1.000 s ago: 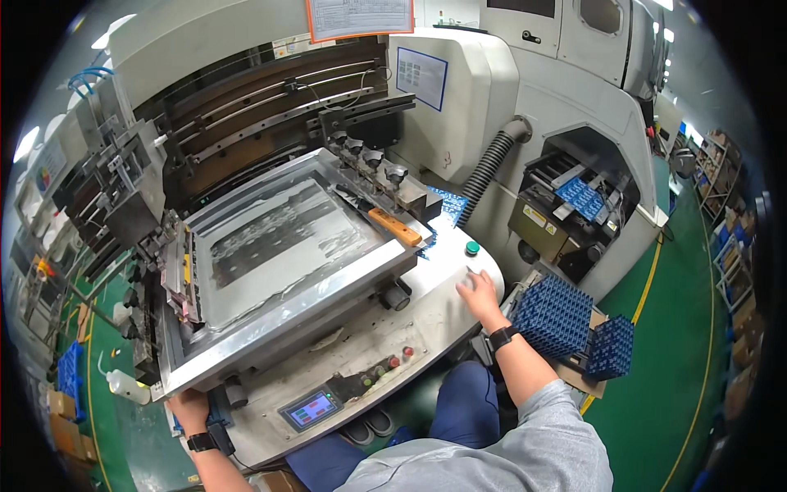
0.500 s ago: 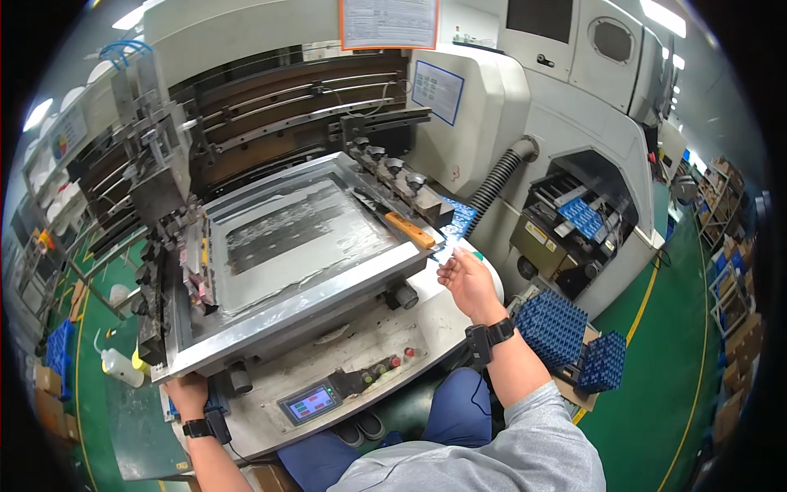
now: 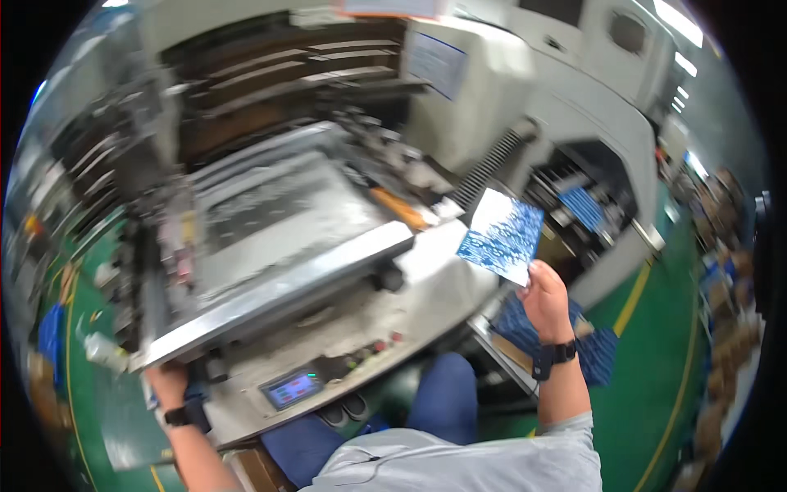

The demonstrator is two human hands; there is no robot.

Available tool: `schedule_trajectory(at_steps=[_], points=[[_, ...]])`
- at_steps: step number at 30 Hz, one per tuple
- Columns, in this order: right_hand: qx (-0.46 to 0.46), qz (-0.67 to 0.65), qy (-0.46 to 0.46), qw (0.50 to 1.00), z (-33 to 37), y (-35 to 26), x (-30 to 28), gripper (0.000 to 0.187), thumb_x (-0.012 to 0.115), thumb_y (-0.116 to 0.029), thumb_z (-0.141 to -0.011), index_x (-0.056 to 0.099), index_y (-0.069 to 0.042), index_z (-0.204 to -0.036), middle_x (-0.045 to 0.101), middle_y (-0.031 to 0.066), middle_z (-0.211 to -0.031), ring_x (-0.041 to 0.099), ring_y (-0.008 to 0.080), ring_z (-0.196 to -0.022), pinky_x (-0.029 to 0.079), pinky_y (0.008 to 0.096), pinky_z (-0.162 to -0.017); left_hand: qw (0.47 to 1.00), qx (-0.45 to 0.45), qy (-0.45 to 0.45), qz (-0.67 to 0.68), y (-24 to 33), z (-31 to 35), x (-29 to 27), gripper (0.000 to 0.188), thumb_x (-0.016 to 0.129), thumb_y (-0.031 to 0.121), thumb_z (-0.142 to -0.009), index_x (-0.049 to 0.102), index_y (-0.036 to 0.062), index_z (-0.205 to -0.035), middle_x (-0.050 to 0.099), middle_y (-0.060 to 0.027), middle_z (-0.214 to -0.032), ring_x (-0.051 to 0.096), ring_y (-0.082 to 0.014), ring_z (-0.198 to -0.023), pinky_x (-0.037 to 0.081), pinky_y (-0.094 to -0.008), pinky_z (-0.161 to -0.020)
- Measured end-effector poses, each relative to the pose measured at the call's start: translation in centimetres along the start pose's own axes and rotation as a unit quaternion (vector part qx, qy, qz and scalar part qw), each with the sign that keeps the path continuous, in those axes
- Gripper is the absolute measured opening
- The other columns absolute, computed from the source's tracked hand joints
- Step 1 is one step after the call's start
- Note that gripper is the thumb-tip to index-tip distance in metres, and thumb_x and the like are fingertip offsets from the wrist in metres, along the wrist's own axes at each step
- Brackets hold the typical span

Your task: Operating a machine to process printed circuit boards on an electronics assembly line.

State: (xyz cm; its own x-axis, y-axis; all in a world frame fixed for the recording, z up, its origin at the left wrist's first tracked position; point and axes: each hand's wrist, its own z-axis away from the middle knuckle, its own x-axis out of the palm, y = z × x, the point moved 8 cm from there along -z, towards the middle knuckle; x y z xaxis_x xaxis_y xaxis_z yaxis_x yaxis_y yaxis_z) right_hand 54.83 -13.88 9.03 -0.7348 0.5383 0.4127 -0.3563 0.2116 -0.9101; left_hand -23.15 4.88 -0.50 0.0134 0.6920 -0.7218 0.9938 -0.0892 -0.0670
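My right hand (image 3: 548,297) pinches the lower right corner of a blue patterned circuit board panel (image 3: 507,238), held up in the air to the right of the printing machine. White glare covers the panel's upper left part. At the near left corner of the metal-framed stencil (image 3: 283,289), my left hand (image 3: 170,384) is partly under the frame. Its fingers are hidden and blurred, and something bluish lies beside it. A tool with an orange handle (image 3: 398,207) rests along the stencil's right edge.
A small control screen (image 3: 293,389) and buttons sit on the machine's front edge. Blue panels (image 3: 597,354) are stacked low on the right, beside a second machine holding a blue board (image 3: 582,208). A ribbed hose (image 3: 494,162) runs between the machines. A white bottle (image 3: 105,351) stands at left.
My right hand has moved right, away from the stencil's right edge, bringing the blue panel out into full view. The view has shifted slightly and blurred. My left hand stays near the frame's corner.
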Motion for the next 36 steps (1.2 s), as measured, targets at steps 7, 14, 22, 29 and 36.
schedule_trajectory(at_steps=[7,14,22,29,36], points=[[-0.105,0.339,0.218,0.909,10.8,-9.1,-19.7,0.016,0.061,-0.017,-0.096,0.062,-0.004,-0.086,0.060,-0.0005,-0.068,0.052,0.0074,-0.059,0.043,0.0227,-0.058,0.980,0.195,0.015,-0.027,-4.6,1.1,3.2,0.022,0.067,0.023,-0.086,0.068,0.0009,-0.090,0.067,-0.0169,-0.085,0.065,-0.0334,-0.079,0.050,-0.0445,-0.072],[-0.031,0.538,0.324,0.778,14.4,-10.5,-32.1,0.019,0.062,-0.013,-0.090,0.064,-0.002,-0.075,0.062,0.0031,-0.061,0.057,0.0100,-0.054,0.045,0.0268,-0.052,0.969,-0.073,-0.169,0.167,-12.2,0.5,8.1,0.041,0.063,0.018,-0.092,0.058,-0.0034,-0.126,0.060,-0.0247,-0.126,0.056,-0.0405,-0.115,0.043,-0.0454,-0.097],[0.221,0.604,0.236,0.728,10.9,-2.0,-41.1,0.016,0.064,-0.012,-0.084,0.067,-0.001,-0.072,0.068,0.0083,-0.064,0.064,0.0178,-0.054,0.051,0.0320,-0.052,0.931,-0.189,-0.188,0.250,-14.0,1.1,9.9,0.052,0.060,0.027,-0.092,0.050,-0.0013,-0.135,0.049,-0.0222,-0.138,0.044,-0.0374,-0.126,0.034,-0.0436,-0.105],[0.290,0.608,0.240,0.699,10.3,-0.8,-42.4,0.017,0.063,-0.010,-0.087,0.064,-0.001,-0.072,0.065,0.0072,-0.062,0.061,0.0173,-0.051,0.048,0.0330,-0.048,0.799,-0.344,-0.189,0.455,-16.1,2.1,12.6,0.062,0.058,0.034,-0.092,0.043,0.0005,-0.142,0.039,-0.0200,-0.148,0.034,-0.0348,-0.136,0.025,-0.0421,-0.112],[0.318,0.680,0.181,0.636,9.1,-0.9,-42.7,0.012,0.067,-0.009,-0.083,0.069,0.001,-0.075,0.066,0.0086,-0.064,0.063,0.0196,-0.054,0.051,0.0346,-0.052,0.562,-0.475,-0.189,0.650,-16.2,3.7,13.9,0.072,0.056,0.041,-0.092,0.036,0.0023,-0.150,0.030,-0.0178,-0.158,0.024,-0.0321,-0.146,0.017,-0.0406,-0.119]])
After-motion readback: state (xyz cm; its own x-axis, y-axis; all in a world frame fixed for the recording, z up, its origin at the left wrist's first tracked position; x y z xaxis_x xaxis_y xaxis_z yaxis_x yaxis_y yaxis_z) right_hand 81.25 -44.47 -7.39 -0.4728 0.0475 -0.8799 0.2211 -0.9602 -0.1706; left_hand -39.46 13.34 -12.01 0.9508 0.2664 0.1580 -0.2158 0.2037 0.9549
